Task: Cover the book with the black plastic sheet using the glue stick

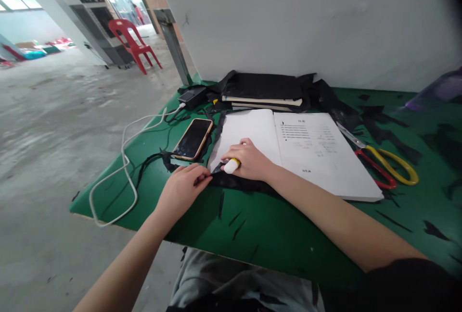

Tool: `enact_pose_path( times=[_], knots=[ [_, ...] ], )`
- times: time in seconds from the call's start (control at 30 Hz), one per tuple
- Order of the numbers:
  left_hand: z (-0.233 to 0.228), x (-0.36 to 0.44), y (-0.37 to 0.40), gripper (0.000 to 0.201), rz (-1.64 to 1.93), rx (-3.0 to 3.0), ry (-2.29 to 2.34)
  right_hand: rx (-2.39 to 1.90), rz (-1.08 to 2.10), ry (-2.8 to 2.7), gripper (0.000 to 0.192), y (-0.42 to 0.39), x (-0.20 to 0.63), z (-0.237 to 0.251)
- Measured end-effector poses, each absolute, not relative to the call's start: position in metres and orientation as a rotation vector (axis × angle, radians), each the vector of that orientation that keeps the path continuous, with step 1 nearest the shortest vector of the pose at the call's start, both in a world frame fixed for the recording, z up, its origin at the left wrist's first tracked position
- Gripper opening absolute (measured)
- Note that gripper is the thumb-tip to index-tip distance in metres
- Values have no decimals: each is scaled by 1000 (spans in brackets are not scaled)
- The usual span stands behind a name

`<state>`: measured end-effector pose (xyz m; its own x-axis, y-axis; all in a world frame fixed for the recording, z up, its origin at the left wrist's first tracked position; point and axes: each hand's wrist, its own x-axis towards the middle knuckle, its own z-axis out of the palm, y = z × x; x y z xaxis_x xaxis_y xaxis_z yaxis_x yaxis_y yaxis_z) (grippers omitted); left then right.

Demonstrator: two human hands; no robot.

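Note:
An open book [306, 151] with white pages lies on a black sheet [245, 184] whose edges show past its left and lower sides. In my right hand [249, 160], resting over the lower left of the left page, is a white tube with a yellow band [232, 166], perhaps a glue stick. My left hand [186, 182] is closed at the lower left corner of the book, its fingertips pinching the black sheet's edge; the thumb side is partly hidden. Just beyond my left hand lies a phone [193, 139].
Scissors [391, 168] with red and yellow handles lie right of the book. Behind it are black-covered books [267, 86] against the wall. A white cable [124, 158] loops over the green table's [162, 225] left edge. Black scraps are scattered about. A red chair [135, 45] stands farther off.

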<state>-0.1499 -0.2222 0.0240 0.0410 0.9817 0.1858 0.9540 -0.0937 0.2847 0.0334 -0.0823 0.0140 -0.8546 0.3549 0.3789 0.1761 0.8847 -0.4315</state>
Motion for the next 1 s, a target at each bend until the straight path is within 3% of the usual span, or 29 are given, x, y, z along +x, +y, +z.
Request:
enact_pose_path(
  times=[0.57,1.0],
  knots=[
    [30,-155,-228,15,581,2485,1881,-305,642,-2597,22,-83,36,19],
    [33,-153,-237,6,574,2444,1918,-79,737,-2534,6,-86,38,25]
  ],
)
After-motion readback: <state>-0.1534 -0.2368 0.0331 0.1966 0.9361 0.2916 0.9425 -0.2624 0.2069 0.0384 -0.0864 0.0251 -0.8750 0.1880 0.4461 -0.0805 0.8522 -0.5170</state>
